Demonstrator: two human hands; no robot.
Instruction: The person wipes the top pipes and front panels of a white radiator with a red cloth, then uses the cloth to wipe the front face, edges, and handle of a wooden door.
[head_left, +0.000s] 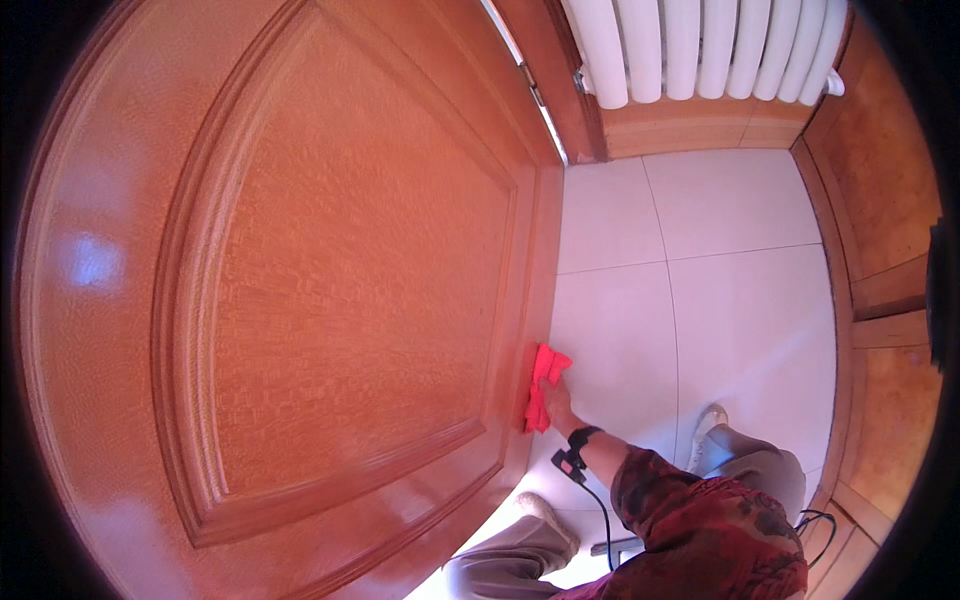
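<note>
My right hand (556, 401) presses a red cloth (538, 412) against the lower edge of a wooden panelled door (360, 300). The cloth is bunched beneath my fingers, close to where the door meets the floor. Around my right wrist sits a black strap (581, 436) with a small device (568, 465) and a cable (606, 525) running from it. My left hand is out of view.
A white radiator (679, 52) stands at the far wall beside the door frame (551, 75). Wooden cabinets (885, 187) line the right side. Pale tiles (750, 315) cover the floor, where my shoes (536, 506) rest. A dark object (935, 296) juts in at the right rim.
</note>
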